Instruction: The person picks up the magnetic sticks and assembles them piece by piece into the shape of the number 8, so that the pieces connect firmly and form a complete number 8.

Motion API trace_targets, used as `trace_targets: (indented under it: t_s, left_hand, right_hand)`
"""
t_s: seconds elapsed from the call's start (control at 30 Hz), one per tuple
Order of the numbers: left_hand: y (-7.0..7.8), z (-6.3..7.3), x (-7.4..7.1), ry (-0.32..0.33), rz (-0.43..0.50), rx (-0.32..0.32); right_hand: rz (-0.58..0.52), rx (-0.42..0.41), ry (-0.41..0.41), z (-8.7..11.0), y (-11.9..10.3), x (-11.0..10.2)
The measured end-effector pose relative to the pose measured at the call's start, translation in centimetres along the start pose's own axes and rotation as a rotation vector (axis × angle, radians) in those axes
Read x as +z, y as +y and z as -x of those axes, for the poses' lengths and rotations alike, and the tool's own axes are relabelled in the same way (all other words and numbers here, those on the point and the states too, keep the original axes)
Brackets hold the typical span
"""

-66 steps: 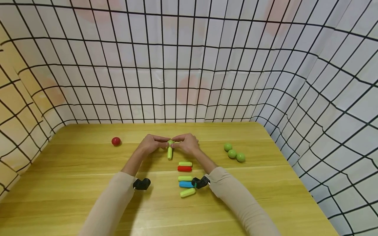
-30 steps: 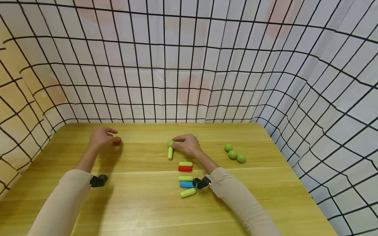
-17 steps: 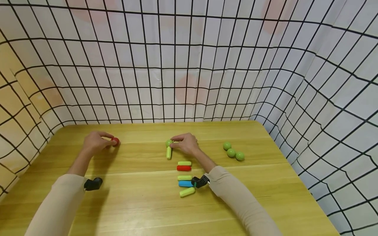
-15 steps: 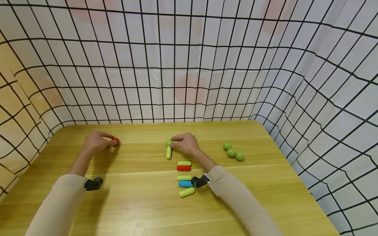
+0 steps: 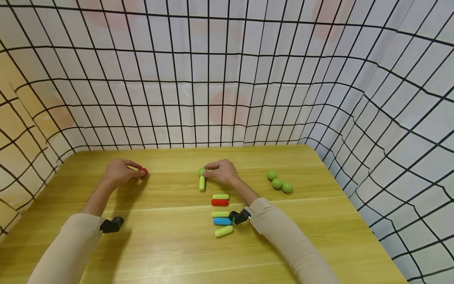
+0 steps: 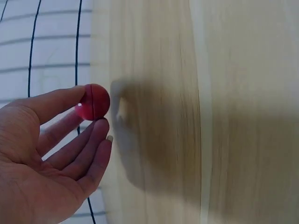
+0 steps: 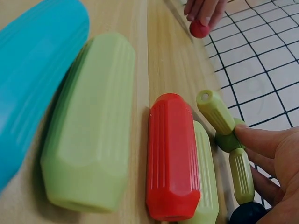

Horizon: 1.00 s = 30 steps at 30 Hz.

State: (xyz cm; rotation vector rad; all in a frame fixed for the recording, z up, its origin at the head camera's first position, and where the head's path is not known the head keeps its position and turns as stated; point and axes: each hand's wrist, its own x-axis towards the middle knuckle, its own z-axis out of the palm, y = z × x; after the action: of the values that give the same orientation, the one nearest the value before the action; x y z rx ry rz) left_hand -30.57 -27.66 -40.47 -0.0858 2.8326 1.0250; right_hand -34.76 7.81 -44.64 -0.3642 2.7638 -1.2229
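Now the left hand [image 5: 118,172] has gone from the green ball [image 5: 201,172] to the red ball [image 6: 99,103], which it pinches between thumb and fingers. The red ball has shifted slightly toward the middle of the table [image 5: 159,244] over the last half second; whether it is clear of the wood is hard to tell from the head view.

Meanwhile the right hand [image 5: 224,172] keeps its place, thumb and fingers gripping the green ball, from which two lime rods [image 7: 216,112] stick out (a dark ball [image 7: 246,213] shows at the end of one in the right wrist view). So the work appears split: one hand steadies the joined pieces, the other has a fresh part in its grip.

Loose on the table, the red rod [image 5: 220,202], the blue rod [image 5: 222,221] and three more lime rods [image 5: 224,231] lie near the right forearm. Three spare green balls [image 5: 276,183] sit well apart, off to the right, untouched.
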Motion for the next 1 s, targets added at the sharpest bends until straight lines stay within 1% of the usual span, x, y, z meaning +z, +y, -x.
trace_targets:
  t_s: [0.1, 0.3, 0.4, 0.57, 0.77, 0.83, 1.0]
  left_hand:
    - [0.9, 0.1, 0.7, -0.021, 0.026, 0.025]
    - [3.1, 0.7, 2.6, -0.052, 0.093, 0.103]
    - [4.1, 1.1, 3.6, -0.060, 0.108, 0.125]
    - [5.5, 1.6, 5.0, -0.072, 0.099, 0.160]
    - [6.5, 2.0, 6.8, -0.134, 0.120, 0.204]
    - [6.8, 2.2, 7.4, -0.157, 0.139, 0.209]
    - [7.3, 2.5, 8.6, -0.194, 0.162, 0.235]
  right_hand:
    - [-0.005, -0.004, 0.001, 0.0, 0.0, 0.0]
    - [-0.011, 0.002, -0.002, 0.0, 0.0, 0.1]
    - [-0.012, 0.010, -0.006, -0.1, 0.0, 0.2]
    - [-0.013, 0.019, -0.004, -0.2, 0.1, 0.3]
    - [-0.008, 0.028, 0.003, -0.2, 0.2, 0.3]
    - [-0.008, 0.028, 0.003, -0.2, 0.1, 0.3]
    - [-0.012, 0.035, 0.001, -0.2, 0.0, 0.3]
